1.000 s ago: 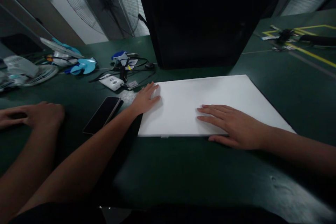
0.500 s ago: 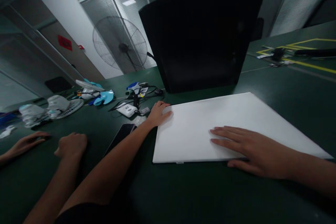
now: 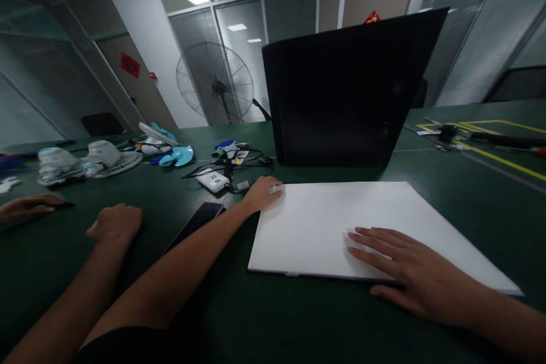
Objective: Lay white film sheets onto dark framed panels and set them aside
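Observation:
A thin white rectangular panel (image 3: 307, 227) lies flat on the dark green table (image 3: 239, 318) in front of me. My left hand (image 3: 262, 193) is at its far left corner, with fingers curled over the edge and the thumb against the top. On the near right part of the panel rests my right hand (image 3: 409, 273), palm down with fingers stretched out; its thumb hangs off the near edge. Just behind the panel stands a large black upright sheet-like object (image 3: 341, 96), whose kind I cannot make out.
Left of me are another person's fist (image 3: 116, 223) and hand (image 3: 32, 207). A phone (image 3: 198, 222) lies by my left forearm. Beyond it are a white box with cables (image 3: 213, 180), blue fan blades (image 3: 177, 156) and white fan parts (image 3: 102, 159). Tools (image 3: 447, 133) lie far right.
My view has tilted up and shifted, so the scene sits lower in it. My left fingers look more curled at the panel's corner. The right hand stays flat on the panel.

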Motion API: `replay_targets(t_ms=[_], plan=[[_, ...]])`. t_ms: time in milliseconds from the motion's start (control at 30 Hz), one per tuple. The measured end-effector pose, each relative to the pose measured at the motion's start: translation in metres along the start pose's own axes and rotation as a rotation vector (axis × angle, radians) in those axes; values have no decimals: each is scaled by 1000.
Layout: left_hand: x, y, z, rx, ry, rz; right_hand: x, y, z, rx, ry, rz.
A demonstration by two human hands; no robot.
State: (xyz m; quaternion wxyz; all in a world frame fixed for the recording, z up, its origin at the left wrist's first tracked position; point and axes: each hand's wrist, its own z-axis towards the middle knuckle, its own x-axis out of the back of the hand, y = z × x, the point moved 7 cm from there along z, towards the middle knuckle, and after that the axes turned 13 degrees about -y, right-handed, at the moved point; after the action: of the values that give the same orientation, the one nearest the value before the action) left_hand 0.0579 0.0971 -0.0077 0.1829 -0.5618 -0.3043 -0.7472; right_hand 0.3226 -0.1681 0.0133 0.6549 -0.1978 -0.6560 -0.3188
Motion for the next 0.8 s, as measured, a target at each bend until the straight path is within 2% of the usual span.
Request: replay_targets(t_ms=[100,233,300,467,600,800], plan=[[3,5,-4,5,4,7,-2,0,-1,2,31,-4],[3,6,-8,28,-8,42,-1,-2,-3,27,155,-145],[2,5,-8,41,-7,49,-1,-4,-5,62,164,-179],[0,4,-7,43,-4,41,9,0,-10,114,100,-161],[1,3,-6,69,-5,14,13,10,-11,102,68,-43],[5,6,-4,115,-29,-34,-11,24,-12,39,-91,176]])
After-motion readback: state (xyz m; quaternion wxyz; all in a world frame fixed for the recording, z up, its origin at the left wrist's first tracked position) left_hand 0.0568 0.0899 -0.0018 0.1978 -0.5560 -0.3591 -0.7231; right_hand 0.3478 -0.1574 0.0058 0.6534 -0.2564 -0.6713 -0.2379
